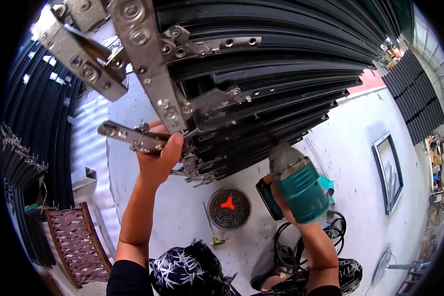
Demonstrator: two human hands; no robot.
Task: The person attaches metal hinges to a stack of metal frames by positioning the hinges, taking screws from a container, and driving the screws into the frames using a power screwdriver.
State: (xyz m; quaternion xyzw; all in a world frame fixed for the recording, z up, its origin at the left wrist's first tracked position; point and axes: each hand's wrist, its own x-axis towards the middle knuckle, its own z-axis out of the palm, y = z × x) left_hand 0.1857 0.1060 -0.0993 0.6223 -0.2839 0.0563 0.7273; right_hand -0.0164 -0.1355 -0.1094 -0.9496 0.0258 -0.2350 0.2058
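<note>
My left hand [159, 160] is closed around a metal hinge arm [118, 132] with rivets and small fittings, beside the ends of a stack of black metal profiles [281, 74]. A long riveted metal bar [148, 59] slants down just above that hand. Several hinge arms, such as a bracket [214, 101], are attached along the profiles. My right hand [287, 209] grips a teal cordless drill [301, 190], mostly hidden behind its body. The drill's dark bit points up and left toward the profiles; whether it touches one I cannot tell.
On the pale floor stands a round bowl [210, 209] of screws with an orange-red three-armed piece on top. Near it lies a screwdriver [217, 241]. A coiled black cable [276, 246] is by my foot. A woven chair [79, 246] stands left, a dark frame [399, 172] lies right.
</note>
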